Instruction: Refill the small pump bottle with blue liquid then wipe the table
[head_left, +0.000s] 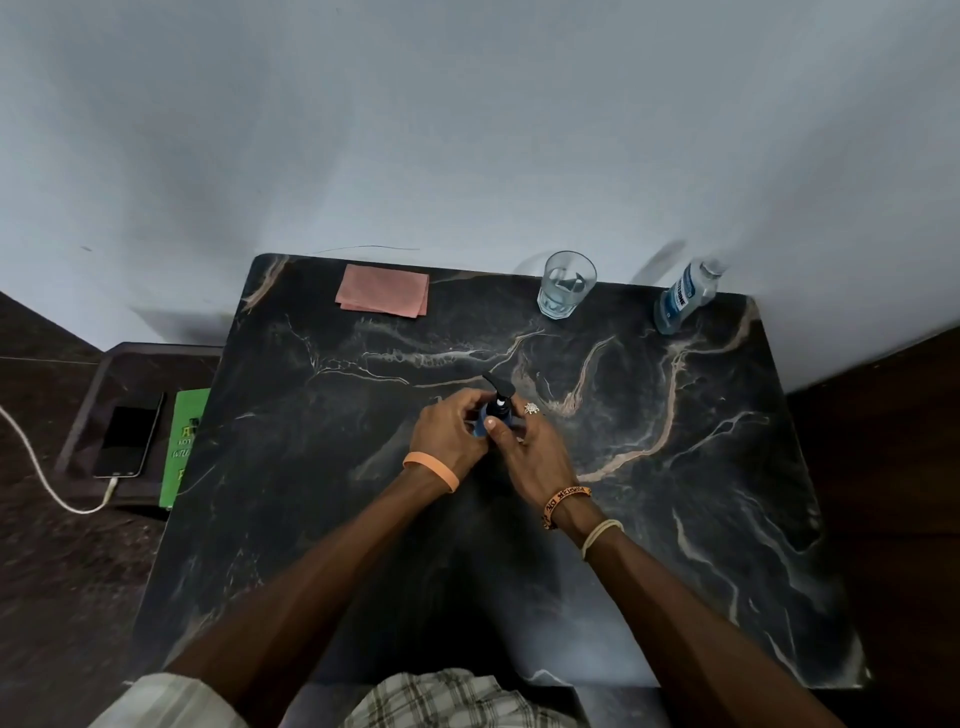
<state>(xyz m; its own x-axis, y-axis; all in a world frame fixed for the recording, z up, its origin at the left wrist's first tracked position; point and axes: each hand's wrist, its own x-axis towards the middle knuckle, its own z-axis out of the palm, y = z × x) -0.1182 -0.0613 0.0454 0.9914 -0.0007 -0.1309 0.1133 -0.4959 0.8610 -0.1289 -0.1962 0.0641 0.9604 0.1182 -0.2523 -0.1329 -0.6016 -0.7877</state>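
Observation:
A small pump bottle (497, 404) with a black pump head and blue liquid inside stands at the middle of the black marble table (675, 493). My left hand (451, 430) grips its body from the left. My right hand (530, 447) closes on it from the right, thumb against the collar under the pump. A larger clear bottle of blue liquid (684, 297) stands at the far right corner. A folded pink cloth (383, 290) lies at the far left edge. A clear glass (566, 285) with a little liquid stands between them.
The wall runs right behind the table's far edge. To the left, a lower dark stand holds a phone (127, 435) on a white cable and a green book (184, 447).

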